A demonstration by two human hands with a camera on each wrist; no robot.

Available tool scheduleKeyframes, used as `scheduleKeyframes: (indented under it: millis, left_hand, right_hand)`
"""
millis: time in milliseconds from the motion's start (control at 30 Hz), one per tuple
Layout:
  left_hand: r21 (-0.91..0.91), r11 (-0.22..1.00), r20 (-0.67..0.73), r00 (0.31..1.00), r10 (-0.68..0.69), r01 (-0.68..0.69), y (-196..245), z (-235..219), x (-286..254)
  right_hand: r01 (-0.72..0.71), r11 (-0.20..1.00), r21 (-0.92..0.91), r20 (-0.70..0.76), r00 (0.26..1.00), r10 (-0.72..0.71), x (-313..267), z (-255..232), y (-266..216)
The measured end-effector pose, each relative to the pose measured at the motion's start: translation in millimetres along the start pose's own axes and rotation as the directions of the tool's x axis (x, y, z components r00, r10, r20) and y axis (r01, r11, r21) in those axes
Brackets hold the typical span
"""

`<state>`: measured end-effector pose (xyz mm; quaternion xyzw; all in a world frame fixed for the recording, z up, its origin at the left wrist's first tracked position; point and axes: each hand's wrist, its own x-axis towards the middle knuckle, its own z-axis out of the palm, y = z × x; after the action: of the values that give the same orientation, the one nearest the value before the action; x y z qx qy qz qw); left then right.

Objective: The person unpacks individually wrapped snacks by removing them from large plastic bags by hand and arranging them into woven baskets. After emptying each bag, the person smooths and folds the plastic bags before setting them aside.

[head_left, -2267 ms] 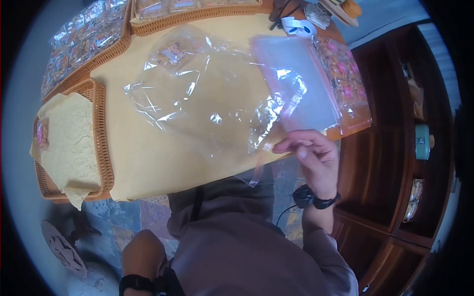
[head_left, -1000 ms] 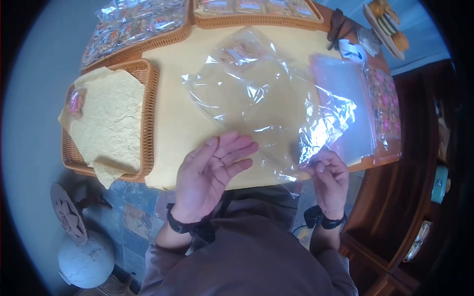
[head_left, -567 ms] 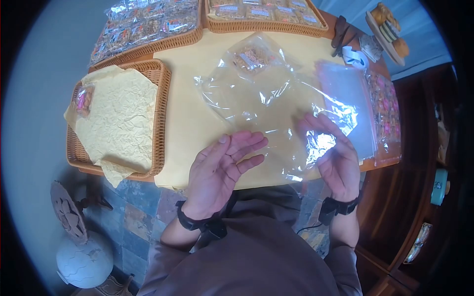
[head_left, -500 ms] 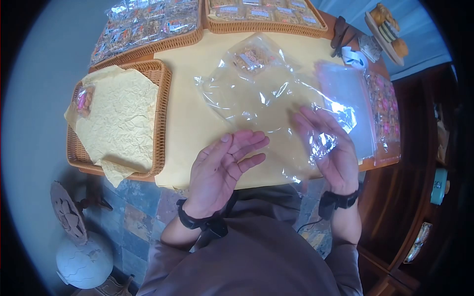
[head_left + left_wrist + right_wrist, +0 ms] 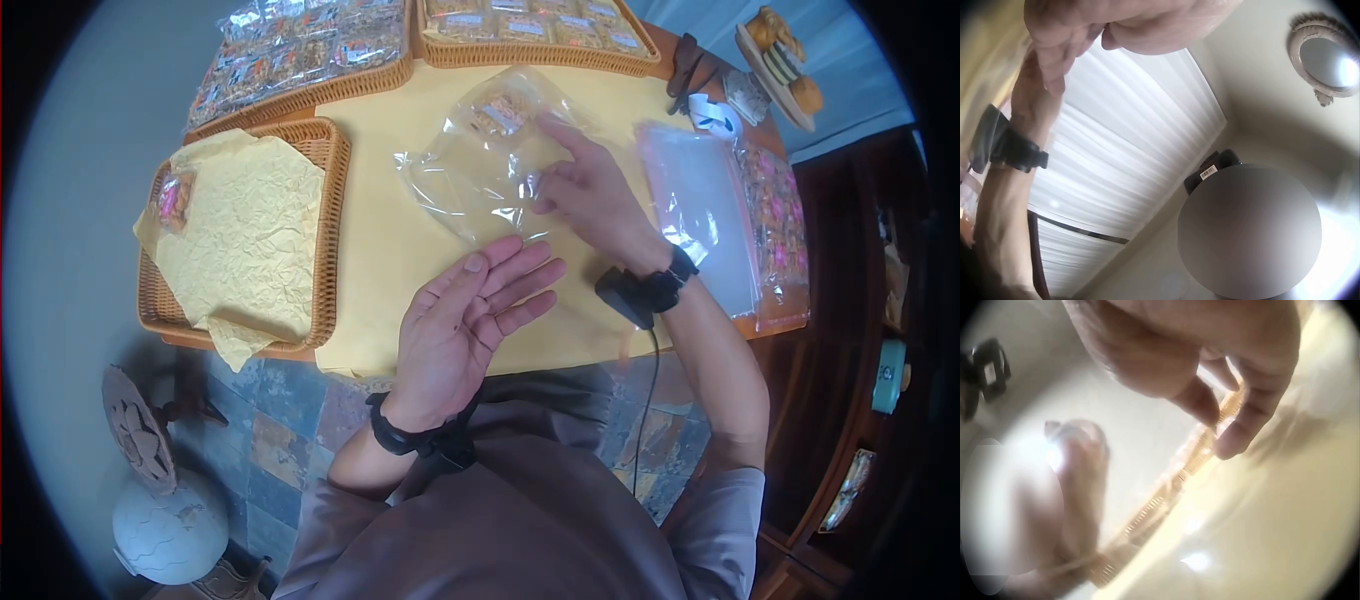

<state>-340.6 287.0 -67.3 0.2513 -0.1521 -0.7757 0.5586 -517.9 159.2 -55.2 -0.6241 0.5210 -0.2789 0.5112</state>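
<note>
A large clear plastic bag (image 5: 440, 195) lies on the yellow paper covering the table, with a small labelled snack packet (image 5: 503, 113) at its far end. My right hand (image 5: 598, 205) reaches over the bag, its index finger stretched towards the packet and the other fingers bent. In the right wrist view, the right thumb and a fingertip come near each other with nothing seen between them. Nearer to me, my left hand (image 5: 455, 335) hovers palm up with slightly bent fingers, holding nothing. The left wrist view shows part of the left hand (image 5: 1135, 22) and the right forearm beyond.
A stack of flat clear bags (image 5: 700, 210) and pink-labelled packets (image 5: 775, 225) lie at the right. A paper-lined wicker basket (image 5: 328, 230) stands left, holding one packet (image 5: 172, 203). Two filled baskets stand behind. White tape (image 5: 715, 118) sits back right.
My right hand has let go of the bag's near edge and moved forward and left, over the bag to the packet. My left hand has come up into view and shifted slightly right.
</note>
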Motion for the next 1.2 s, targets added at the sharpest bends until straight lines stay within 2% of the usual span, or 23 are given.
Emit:
scheduleKeyframes:
  millis: [33, 67, 100, 133, 200, 233, 300, 433, 500, 533, 600, 700, 833, 933, 1000, 1033, 1100, 1133, 1200]
  left_hand:
    - [0.001, 1.000, -0.004, 1.000, 0.001, -0.001, 1, 1, 0]
    - [0.013, 1.000, -0.010, 1.000, 0.011, -0.011, 2, 3, -1]
    - [0.025, 0.999, -0.014, 1.000, 0.022, -0.022, 2, 5, -1]
    - [0.025, 0.999, -0.016, 1.000, 0.023, -0.022, 1, 4, 0]
    - [0.070, 0.995, 0.006, 0.997, 0.077, -0.077, -2, 2, 0]
    - [0.071, 0.994, 0.001, 0.997, 0.078, -0.078, -4, 1, 1]
    - [0.104, 0.979, 0.047, 0.984, 0.169, -0.173, -9, -3, 2]
    - [0.126, 0.967, 0.048, 0.975, 0.215, -0.219, -9, -3, 3]
    - [0.171, 0.974, -0.059, 0.985, 0.160, -0.148, -7, 0, 3]
    - [0.171, 0.974, -0.062, 0.984, 0.164, -0.152, -6, 0, 5]
    - [0.028, 0.988, -0.036, 0.988, 0.153, -0.152, -7, -1, 6]
    - [0.035, 0.990, -0.072, 0.988, 0.137, -0.135, -6, 1, 6]
    - [-0.023, 0.993, -0.052, 0.992, 0.112, -0.113, -7, -2, 7]
    - [0.074, 0.984, -0.007, 0.986, 0.166, -0.165, -10, -7, 7]
    - [0.293, 0.906, 0.055, 0.952, 0.302, -0.304, -11, -9, 10]
    - [0.294, 0.907, 0.054, 0.953, 0.299, -0.301, -11, -10, 11]
    - [0.363, 0.884, 0.018, 0.951, 0.310, -0.295, -10, -11, 13]
    - [0.364, 0.884, 0.020, 0.952, 0.306, -0.292, -9, -12, 15]
    - [0.399, 0.885, -0.028, 0.962, 0.273, -0.240, -8, -16, 17]
  right_hand:
    - [-0.001, 1.000, 0.002, 0.003, 1.000, 0.001, 7, 3, 8]
    - [0.104, 0.974, -0.201, -0.044, 0.992, -0.115, 19, 5, 20]
    - [0.193, 0.896, -0.400, -0.067, 0.969, -0.238, 27, 5, 30]
    - [0.193, 0.896, -0.399, -0.065, 0.969, -0.238, 29, 7, 30]
    - [0.260, 0.823, -0.506, -0.118, 0.924, -0.365, 33, 11, 30]
    - [0.261, 0.824, -0.503, -0.116, 0.924, -0.363, 36, 12, 32]
    - [0.322, 0.757, -0.569, -0.095, 0.888, -0.449, 42, 12, 37]
    - [0.328, 0.785, -0.526, -0.045, 0.911, -0.410, 43, 10, 34]
    - [0.310, 0.801, -0.512, -0.041, 0.923, -0.384, 42, 10, 34]
    - [0.314, 0.800, -0.512, -0.036, 0.922, -0.385, 43, 10, 33]
    - [0.298, 0.776, -0.556, -0.027, 0.926, -0.376, 42, 10, 32]
    - [0.342, 0.760, -0.552, -0.017, 0.907, -0.420, 45, 10, 32]
    - [0.335, 0.735, -0.589, -0.056, 0.891, -0.451, 42, 14, 29]
    - [0.354, 0.709, -0.610, -0.030, 0.884, -0.466, 36, 14, 21]
    - [0.268, 0.733, -0.625, -0.017, 0.934, -0.357, 32, 13, 7]
    - [0.266, 0.735, -0.623, -0.019, 0.935, -0.355, 30, 13, 9]
    - [0.373, 0.604, -0.704, -0.020, 0.840, -0.542, 27, 13, 17]
    - [0.369, 0.606, -0.705, -0.024, 0.841, -0.541, 29, 10, 25]
    - [0.545, 0.586, -0.600, 0.045, 0.754, -0.655, 34, 3, 42]
